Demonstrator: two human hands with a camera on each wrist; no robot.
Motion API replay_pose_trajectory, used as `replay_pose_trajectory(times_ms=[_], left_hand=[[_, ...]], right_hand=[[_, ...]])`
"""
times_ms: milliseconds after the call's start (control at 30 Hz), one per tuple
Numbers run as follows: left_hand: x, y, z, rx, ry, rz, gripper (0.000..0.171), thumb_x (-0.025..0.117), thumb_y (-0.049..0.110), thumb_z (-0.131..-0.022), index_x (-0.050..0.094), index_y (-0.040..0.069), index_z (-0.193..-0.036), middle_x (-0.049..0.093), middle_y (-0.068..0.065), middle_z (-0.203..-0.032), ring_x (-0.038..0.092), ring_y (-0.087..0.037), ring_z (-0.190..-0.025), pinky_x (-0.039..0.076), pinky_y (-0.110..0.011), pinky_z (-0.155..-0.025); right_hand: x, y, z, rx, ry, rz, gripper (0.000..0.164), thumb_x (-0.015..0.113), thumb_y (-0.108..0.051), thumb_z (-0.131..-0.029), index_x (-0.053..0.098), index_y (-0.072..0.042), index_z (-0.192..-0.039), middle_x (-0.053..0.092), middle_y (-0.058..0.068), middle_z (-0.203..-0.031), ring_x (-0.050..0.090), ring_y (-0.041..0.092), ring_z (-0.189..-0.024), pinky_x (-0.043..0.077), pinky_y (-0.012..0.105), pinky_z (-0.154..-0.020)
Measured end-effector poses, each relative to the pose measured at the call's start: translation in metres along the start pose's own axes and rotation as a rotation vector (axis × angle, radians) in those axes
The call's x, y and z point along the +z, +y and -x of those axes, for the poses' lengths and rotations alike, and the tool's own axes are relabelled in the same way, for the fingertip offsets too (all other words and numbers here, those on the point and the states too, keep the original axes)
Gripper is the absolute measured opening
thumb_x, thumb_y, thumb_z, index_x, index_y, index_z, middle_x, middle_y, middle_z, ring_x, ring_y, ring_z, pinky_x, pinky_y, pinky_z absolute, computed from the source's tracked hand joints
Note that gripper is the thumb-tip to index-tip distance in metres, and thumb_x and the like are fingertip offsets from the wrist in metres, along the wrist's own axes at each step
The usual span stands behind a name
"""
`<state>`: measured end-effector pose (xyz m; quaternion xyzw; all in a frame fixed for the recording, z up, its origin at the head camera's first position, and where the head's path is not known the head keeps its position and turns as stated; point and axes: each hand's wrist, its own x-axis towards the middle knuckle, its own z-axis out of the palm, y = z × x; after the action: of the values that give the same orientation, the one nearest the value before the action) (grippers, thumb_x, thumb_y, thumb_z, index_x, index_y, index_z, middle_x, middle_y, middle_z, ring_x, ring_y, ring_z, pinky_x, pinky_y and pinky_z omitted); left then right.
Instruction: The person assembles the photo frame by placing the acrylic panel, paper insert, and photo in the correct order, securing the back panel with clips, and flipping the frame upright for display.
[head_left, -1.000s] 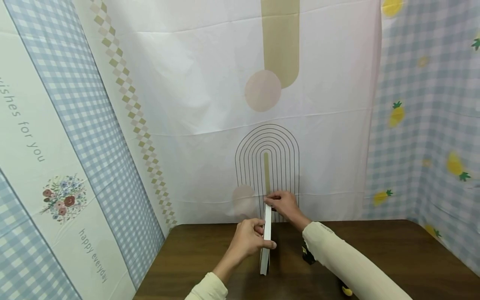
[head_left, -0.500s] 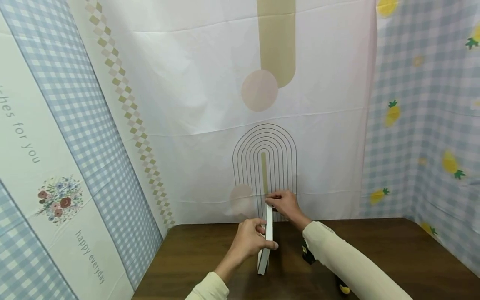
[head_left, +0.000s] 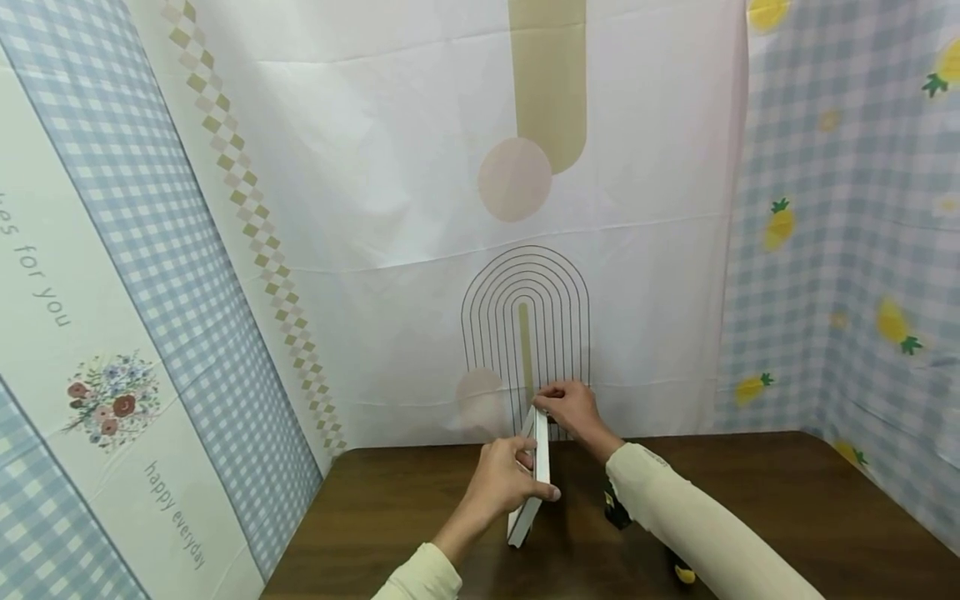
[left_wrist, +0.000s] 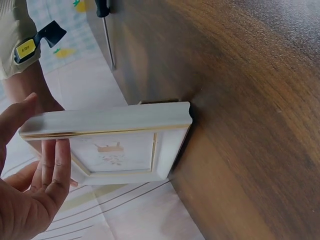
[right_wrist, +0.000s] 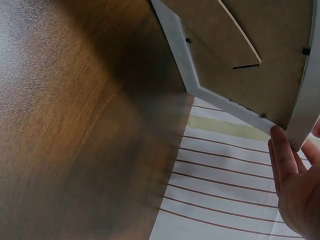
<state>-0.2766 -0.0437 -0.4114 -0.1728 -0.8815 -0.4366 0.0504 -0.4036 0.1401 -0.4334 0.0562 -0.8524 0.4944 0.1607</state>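
Note:
A white picture frame [head_left: 542,454] with gold inner lines stands upright on the table, seen nearly edge-on in the head view. Its front, with a pale print, faces the left wrist camera. The brown backing board [right_wrist: 240,95], with a stand leg and small black tabs, shows in the right wrist view. My left hand [head_left: 498,479] holds the side nearest me, thumb across the rim and fingers on the front. At the upper far corner, my right hand [head_left: 570,408] pinches the rim between thumb and fingers. Part of the right hand is hidden behind the frame in the left wrist view.
A screwdriver [left_wrist: 104,15] with a black handle lies on the brown wooden table [head_left: 405,500]. By the right sleeve, a black-and-yellow thing [head_left: 682,573] is partly covered. A printed cloth [head_left: 420,333] hangs behind the table's far edge.
The picture frame has turned a little, its lower near end swinging left so more of the front shows. Both hands keep their hold. The head view has shifted slightly right.

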Motion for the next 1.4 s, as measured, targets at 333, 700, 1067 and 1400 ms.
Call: replay_pose_trajectory(times_ms=[333,700,1067,1400], left_hand=[[0.008,-0.001,-0.002,0.001,-0.021,0.001,0.079,0.112,0.018,-0.066,0.078,-0.002,-0.135,0.080,-0.004,-0.097,0.071,-0.012,-0.088,0.066,-0.028,-0.070],[0.025,-0.001,-0.003,0.037,-0.054,0.016,0.068,0.109,0.013,-0.070,0.080,-0.004,-0.130,0.081,-0.006,-0.097,0.069,-0.005,-0.083,0.062,-0.022,-0.069],[0.041,0.002,-0.005,0.009,-0.063,-0.048,0.065,0.110,0.013,-0.068,0.082,-0.001,-0.125,0.079,-0.001,-0.091,0.066,-0.005,-0.082,0.063,-0.023,-0.077],[0.061,-0.004,-0.005,0.022,-0.070,-0.113,0.057,0.112,0.011,-0.062,0.085,0.002,-0.112,0.073,0.003,-0.082,0.061,-0.009,-0.082,0.059,-0.022,-0.072]], right_hand=[[-0.003,0.007,-0.001,0.003,0.003,0.000,0.017,0.082,-0.024,-0.098,0.087,-0.009,-0.102,0.085,0.013,-0.107,0.078,0.028,-0.099,0.069,0.040,-0.082],[0.003,0.052,-0.018,-0.082,0.005,-0.035,0.022,0.078,-0.026,-0.091,0.086,-0.006,-0.093,0.082,0.011,-0.088,0.069,0.022,-0.066,0.058,0.033,-0.054],[0.015,0.106,-0.047,-0.007,-0.005,0.090,0.021,0.083,-0.034,-0.087,0.089,-0.014,-0.085,0.083,0.002,-0.088,0.066,0.018,-0.074,0.054,0.027,-0.058],[0.018,0.126,-0.041,0.044,-0.074,0.153,0.015,0.085,-0.028,-0.080,0.079,-0.017,-0.071,0.076,-0.001,-0.079,0.065,0.020,-0.074,0.054,0.027,-0.059]])
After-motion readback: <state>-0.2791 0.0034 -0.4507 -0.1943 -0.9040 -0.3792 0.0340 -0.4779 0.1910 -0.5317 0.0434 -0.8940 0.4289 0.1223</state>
